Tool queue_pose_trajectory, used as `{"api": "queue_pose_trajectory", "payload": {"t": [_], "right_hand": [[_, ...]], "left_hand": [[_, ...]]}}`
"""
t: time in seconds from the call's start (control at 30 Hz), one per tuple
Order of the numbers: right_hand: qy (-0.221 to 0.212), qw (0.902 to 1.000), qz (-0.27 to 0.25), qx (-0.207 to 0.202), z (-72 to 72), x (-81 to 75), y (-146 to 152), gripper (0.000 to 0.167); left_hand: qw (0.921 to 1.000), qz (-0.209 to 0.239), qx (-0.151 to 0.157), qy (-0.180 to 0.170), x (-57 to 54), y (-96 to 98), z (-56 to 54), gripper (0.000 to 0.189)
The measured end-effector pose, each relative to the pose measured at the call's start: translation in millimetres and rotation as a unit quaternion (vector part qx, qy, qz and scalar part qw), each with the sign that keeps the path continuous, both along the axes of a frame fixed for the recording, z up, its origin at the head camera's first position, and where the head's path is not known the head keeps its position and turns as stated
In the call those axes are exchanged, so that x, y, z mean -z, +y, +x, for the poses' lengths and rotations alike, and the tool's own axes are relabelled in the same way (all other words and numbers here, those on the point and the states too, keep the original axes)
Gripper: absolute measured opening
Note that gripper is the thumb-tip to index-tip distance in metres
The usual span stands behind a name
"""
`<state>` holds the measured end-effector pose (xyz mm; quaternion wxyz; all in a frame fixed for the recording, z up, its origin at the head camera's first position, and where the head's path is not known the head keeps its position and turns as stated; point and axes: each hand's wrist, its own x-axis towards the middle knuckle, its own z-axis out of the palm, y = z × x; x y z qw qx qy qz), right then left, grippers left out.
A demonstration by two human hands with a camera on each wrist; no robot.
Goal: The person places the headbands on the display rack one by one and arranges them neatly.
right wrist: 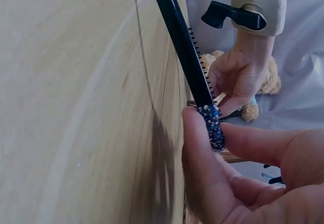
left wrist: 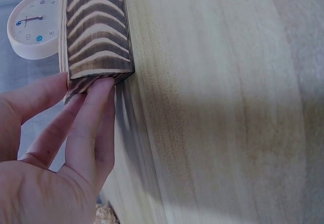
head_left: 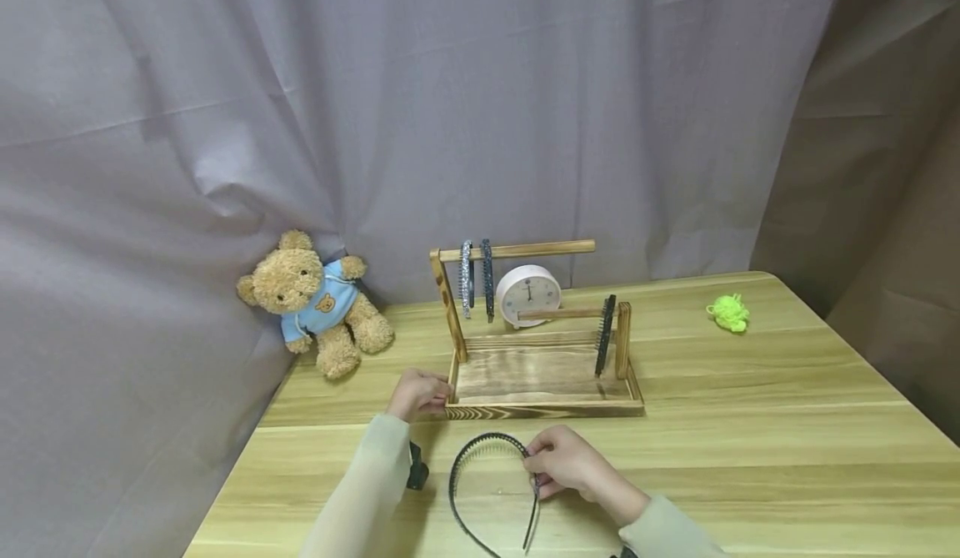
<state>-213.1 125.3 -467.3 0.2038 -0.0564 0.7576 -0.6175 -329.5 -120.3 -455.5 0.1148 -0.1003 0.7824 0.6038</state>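
My right hand (head_left: 567,463) pinches a black toothed headband (head_left: 491,435) between thumb and fingers, just above the table in front of a wooden rack (head_left: 543,412). Dark blue beads or glitter cover the stretch of headband (right wrist: 213,127) under the fingertips in the right wrist view. At the rack's front left corner is my left hand (head_left: 418,394). Its thumb lies at the rim and its fingers hold the end of the wood (left wrist: 98,41). Two glittery headbands, one silver (head_left: 467,279) and one dark (head_left: 488,279), hang from the rack's upper bar. A black headband (head_left: 604,337) hangs on the lower bar.
A white round clock (head_left: 529,295) stands behind the rack. To the left, a teddy bear (head_left: 318,299) in a blue top leans against the grey curtain (head_left: 450,108). A bright green fuzzy ball (head_left: 729,314) lies at the right on the wooden table (head_left: 750,441).
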Motion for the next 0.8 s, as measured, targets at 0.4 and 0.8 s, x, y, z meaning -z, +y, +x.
{"api": "queue_pose_trajectory", "payload": {"t": [0.4,0.8], "right_hand": [[0.005,0.9983,-0.057,0.005,3.2,-7.0,5,0.028],[0.056,0.9953,-0.072,0.033,0.8,-14.2,8,0.027]], "left_hand": [[1.0000,-0.002,0.001,0.006,0.5,0.0,1.7,0.032],[1.0000,-0.005,0.001,0.000,0.1,-0.3,0.7,0.031]]}}
